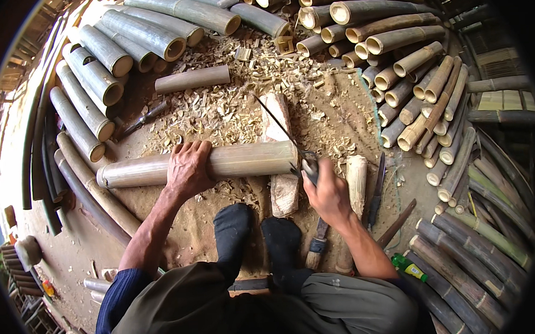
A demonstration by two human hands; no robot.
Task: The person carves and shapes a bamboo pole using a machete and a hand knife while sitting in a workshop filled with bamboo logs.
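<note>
An earthen-looking floor (68, 253) with a brown mat (337, 125) on it spreads out under a workplace ringed by cut bamboo, and pale shavings (234, 88) lie thick across its middle. The person's left hand (190, 167) is curled over the top of a bamboo section (249, 160), fingers wrapped on its far side, holding it in front of the feet. The right hand (325, 188) is closed around the handle of a bladed tool (278, 122), whose long thin blade points away from the person and to the left. The blade crosses the view at the section's right end; whether its edge touches the bamboo cannot be told.

The section's long axis runs left to right, crosswise to the person, with the right end slightly farther away. Near that right end it lies across a pale wooden block (285, 196), whose own length points away from the person.

Two feet in dark socks (231, 228) stand just on the near side. Right of the block lie a pale wooden cylinder (356, 184) and a dark knife (377, 189), both pointing roughly away. Beyond the section, a split-off brown tube (192, 79) lies crosswise among the shavings. Farther out, thick bamboo tubes (145, 35) fan around the upper left, a stack of narrower ones (402, 39) fills the right, and a green bottle (409, 267) rests by dark poles (463, 278) at lower right.
</note>
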